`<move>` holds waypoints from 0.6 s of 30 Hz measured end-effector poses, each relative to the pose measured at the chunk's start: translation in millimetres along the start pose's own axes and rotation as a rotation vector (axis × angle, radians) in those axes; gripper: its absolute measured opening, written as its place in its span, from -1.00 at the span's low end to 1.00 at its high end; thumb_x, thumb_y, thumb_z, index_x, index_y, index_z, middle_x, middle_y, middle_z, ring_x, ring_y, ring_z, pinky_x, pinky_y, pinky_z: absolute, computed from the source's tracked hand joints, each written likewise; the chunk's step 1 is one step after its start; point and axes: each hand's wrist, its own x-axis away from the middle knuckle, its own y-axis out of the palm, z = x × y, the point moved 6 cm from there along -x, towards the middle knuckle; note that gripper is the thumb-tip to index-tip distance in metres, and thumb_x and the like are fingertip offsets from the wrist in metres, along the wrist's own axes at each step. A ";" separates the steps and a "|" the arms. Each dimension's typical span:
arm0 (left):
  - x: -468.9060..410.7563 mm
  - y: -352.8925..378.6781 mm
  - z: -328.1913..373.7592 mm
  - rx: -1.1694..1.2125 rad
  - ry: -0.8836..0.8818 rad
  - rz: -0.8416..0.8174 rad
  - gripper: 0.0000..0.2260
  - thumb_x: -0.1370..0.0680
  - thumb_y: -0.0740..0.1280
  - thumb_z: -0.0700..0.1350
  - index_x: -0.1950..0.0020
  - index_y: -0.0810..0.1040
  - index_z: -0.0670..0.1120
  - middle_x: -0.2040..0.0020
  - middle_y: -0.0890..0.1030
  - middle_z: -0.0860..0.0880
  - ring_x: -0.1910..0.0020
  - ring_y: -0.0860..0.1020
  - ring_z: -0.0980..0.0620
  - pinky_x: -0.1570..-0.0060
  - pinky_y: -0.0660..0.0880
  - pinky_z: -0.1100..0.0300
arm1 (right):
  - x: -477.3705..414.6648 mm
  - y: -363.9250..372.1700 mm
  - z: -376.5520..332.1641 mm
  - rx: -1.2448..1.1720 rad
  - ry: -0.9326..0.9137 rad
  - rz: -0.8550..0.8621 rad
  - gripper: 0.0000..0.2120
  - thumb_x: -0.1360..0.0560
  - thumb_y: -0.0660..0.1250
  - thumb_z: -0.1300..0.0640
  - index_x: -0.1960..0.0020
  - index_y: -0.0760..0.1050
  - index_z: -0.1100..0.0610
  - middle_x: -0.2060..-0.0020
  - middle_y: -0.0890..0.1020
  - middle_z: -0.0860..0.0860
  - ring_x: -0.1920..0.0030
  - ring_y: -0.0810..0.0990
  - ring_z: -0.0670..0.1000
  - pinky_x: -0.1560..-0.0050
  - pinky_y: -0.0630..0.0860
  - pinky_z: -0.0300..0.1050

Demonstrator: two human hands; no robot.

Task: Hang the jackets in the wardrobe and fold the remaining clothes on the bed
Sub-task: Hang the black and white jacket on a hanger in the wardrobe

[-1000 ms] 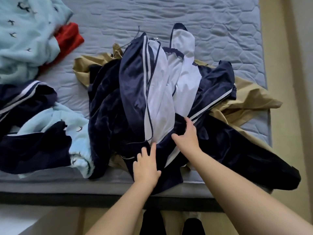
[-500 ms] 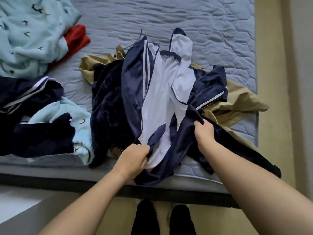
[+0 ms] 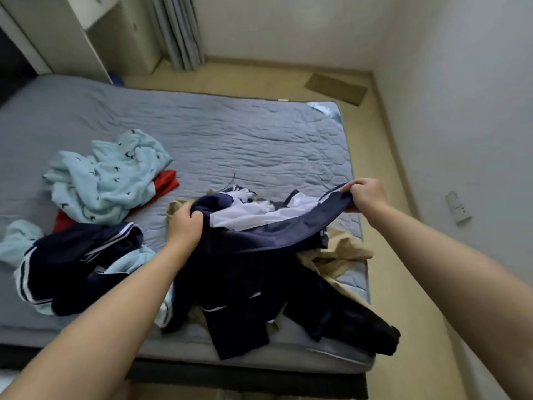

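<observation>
Head view has my left hand (image 3: 184,223) fisted on one end of the navy jacket (image 3: 259,255) and my right hand (image 3: 366,194) pinching the other end, the two well apart, so the cloth's top edge stretches between them in a shallow sag. White mesh lining (image 3: 248,215) shows along that raised edge; below it the jacket's dark bulk hangs down onto the bed (image 3: 230,134), its lower parts trailing to the near edge of the mattress. A crumpled tan garment (image 3: 337,255) lies under it, poking out on the right close to the mattress's side edge. Left of my left forearm sits a heap of navy clothing with white stripes (image 3: 80,261), touching pale blue cloth; farther back a light blue printed fleece (image 3: 106,180) lies bunched over something red (image 3: 165,183). The far half of the grey quilted mattress is bare (plenty of room there). Right of the bed runs a strip of yellowish floor (image 3: 383,140) up to the wall, with flat cardboard (image 3: 336,88) near the corner. A pale wardrobe (image 3: 72,33) and grey curtain (image 3: 176,30) stand beyond.
</observation>
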 end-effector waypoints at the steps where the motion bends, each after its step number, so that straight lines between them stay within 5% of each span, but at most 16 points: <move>1: -0.8 -16.9 19.9 0.090 -0.014 0.035 -0.76 -0.47 0.13 -0.20 0.00 0.50 -0.28 -0.02 0.56 -0.31 -0.02 0.50 -0.24 -0.01 0.42 -0.01 | 7.7 -10.6 -18.8 -0.004 -0.023 0.002 -0.63 -0.41 0.03 0.43 0.38 0.51 0.18 0.28 0.56 0.12 0.24 0.54 0.20 0.33 0.61 0.02; 4: -4.1 -66.0 76.1 0.251 -0.036 0.098 -0.79 -0.48 0.10 -0.25 -0.02 0.47 -0.26 -0.04 0.55 -0.30 -0.04 0.55 -0.21 -0.06 0.51 -0.04 | 32.4 -44.0 -76.6 -0.062 -0.098 0.018 -0.66 -0.44 0.07 0.42 0.36 0.53 0.20 0.16 0.58 0.18 0.16 0.56 0.25 0.17 0.60 0.09; 6: -6.7 -97.5 115.0 0.338 -0.026 0.087 -0.76 -0.49 0.07 -0.27 -0.04 0.47 -0.29 -0.05 0.55 -0.30 0.07 0.62 -0.13 0.12 0.60 0.04 | 51.6 -65.5 -117.6 -0.130 -0.159 0.028 -0.69 -0.47 0.13 0.41 0.34 0.52 0.20 0.14 0.57 0.18 0.16 0.55 0.23 0.27 0.61 0.01; 8: -6.1 -126.0 150.3 0.465 -0.058 0.043 -0.73 -0.49 0.06 -0.32 -0.07 0.49 -0.32 -0.08 0.54 -0.30 0.07 0.60 -0.24 0.16 0.60 -0.12 | 73.4 -84.8 -161.1 -0.195 -0.235 0.037 -0.71 -0.48 0.15 0.41 0.32 0.52 0.20 0.18 0.55 0.16 0.23 0.54 0.17 0.40 0.61 -0.11; 12: 10.0 -181.1 211.9 0.617 -0.090 -0.018 -0.80 -0.57 0.07 -0.35 -0.05 0.46 -0.33 0.23 0.51 -0.24 0.52 0.52 -0.10 0.47 0.58 0.06 | 118.0 -121.6 -242.7 -0.302 -0.396 0.066 -0.74 -0.48 0.14 0.41 0.25 0.54 0.23 0.24 0.54 0.11 0.27 0.53 0.08 0.39 0.60 -0.17; 16: 17.4 -236.1 263.4 0.610 0.067 0.072 -0.71 -0.57 0.04 -0.36 -0.22 0.43 -0.39 -0.11 0.54 -0.34 0.10 0.57 -0.21 0.34 0.57 0.09 | 160.3 -149.2 -312.2 -0.369 -0.599 0.109 -0.72 -0.48 0.15 0.41 0.24 0.55 0.18 0.24 0.57 0.09 0.16 0.56 0.09 0.24 0.61 -0.12; 18: 26.7 -257.5 281.3 0.471 0.174 0.197 -0.75 -0.58 0.11 -0.28 -0.23 0.37 -0.35 -0.21 0.50 -0.31 -0.04 0.51 -0.19 0.05 0.53 0.07 | 181.6 -156.8 -340.1 -0.410 -0.693 0.169 -0.72 -0.46 0.16 0.40 0.22 0.57 0.13 0.23 0.58 0.07 0.11 0.57 0.09 0.12 0.59 -0.10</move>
